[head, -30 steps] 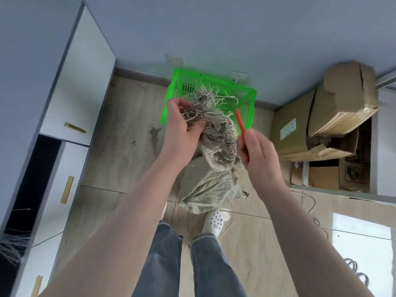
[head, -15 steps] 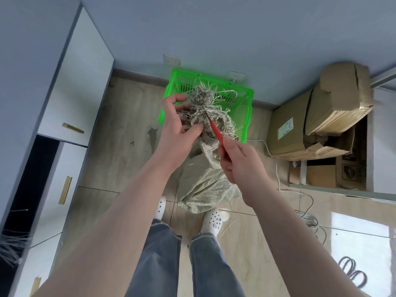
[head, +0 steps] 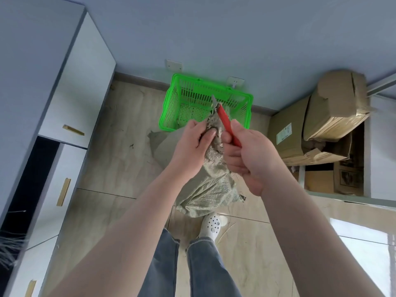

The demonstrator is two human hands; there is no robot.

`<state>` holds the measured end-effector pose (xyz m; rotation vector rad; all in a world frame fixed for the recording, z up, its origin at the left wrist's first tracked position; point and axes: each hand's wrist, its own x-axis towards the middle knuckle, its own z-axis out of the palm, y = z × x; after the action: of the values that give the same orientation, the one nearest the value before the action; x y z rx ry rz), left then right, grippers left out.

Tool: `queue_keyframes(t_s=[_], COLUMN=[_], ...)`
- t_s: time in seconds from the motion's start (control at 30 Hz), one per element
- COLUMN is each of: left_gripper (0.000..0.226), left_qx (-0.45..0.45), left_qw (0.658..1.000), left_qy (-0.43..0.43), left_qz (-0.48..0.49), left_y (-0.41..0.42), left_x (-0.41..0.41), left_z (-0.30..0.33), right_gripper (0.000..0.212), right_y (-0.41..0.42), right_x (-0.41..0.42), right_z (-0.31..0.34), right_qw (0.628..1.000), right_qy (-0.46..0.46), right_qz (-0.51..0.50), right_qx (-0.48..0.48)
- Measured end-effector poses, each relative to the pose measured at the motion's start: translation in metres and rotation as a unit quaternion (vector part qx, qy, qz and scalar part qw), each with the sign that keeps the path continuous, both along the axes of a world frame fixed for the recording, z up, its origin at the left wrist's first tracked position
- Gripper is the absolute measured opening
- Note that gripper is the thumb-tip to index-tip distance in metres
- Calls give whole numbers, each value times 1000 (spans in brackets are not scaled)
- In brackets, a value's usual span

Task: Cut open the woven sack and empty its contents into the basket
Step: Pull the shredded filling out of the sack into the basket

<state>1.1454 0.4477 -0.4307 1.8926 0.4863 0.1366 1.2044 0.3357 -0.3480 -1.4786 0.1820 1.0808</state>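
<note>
Left hand (head: 194, 139) bunches the gathered neck of the woven sack (head: 211, 183), fingers curled tight round it, pulling it upright so the fabric is taut for the blade. Right hand (head: 246, 155) is wrapped round the red utility knife (head: 227, 123), the short blade poking up past the frayed top and angled away from the body and the holding fingers, a sensible line for a slice. The sack's bulk sags to the floor by the person's white shoe (head: 212, 225). The green basket (head: 171, 101) sits on the floor just beyond, against the wall, close enough to tip into. The neck looks not yet opened, though the fist hides part of it.
</note>
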Motion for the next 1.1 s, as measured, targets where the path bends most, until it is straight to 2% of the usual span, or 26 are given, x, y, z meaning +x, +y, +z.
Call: queue_keyframes(t_s=[0.1,0.17,0.4,0.53,0.6,0.67,0.73,0.77,0.83,0.9,0.93,0.97,1.03,1.1], left_gripper=[17,19,20,18,21,23,18,13,9,29,37,41,41,41], left_qx=[109,141,261,280,269,223,144,103,1,-127,-193,-261,-380,-434], left_qw=[993,989,964,958,958,955,958,966,981,979,969,954,916,893], left_qy=[24,28,48,59,66,94,79,47,-7,-39,-53,-69,-96,-113], left_qz=[26,39,11,28,75,173,235,234,193,154,143,131,89,43], left_y=[4,10,22,24,28,43,60,66,67,59,54,51,50,53], left_x=[-1,-5,14,17,20,25,27,27,26,23,20,16,9,5], left_z=[-10,-17,-15,-13,-10,-7,-4,-3,1,7,10,12,14,18], right_gripper=[44,44,42,41,43,46,45,42,32,20,13,18,44,47], right_y=[-6,-11,-26,-39,-49,-63,-75,-76,-67,-46,-35,-23,-1,17], right_x=[1,1,-6,-14,-17,-17,-17,-17,-13,1,12,23,43,51], right_z=[13,22,42,46,43,37,25,17,0,-14,-21,-26,-38,-45], right_qw=[997,993,992,989,987,989,992,992,973,932,918,906,885,876], right_qy=[50,66,33,57,80,86,51,3,-149,-301,-345,-374,-406,-394], right_qz=[-46,-83,-107,-124,-128,-120,-110,-104,-75,-30,-3,35,131,214], right_qx=[29,55,52,47,48,26,-37,-77,-159,-199,-196,-193,-187,-178])
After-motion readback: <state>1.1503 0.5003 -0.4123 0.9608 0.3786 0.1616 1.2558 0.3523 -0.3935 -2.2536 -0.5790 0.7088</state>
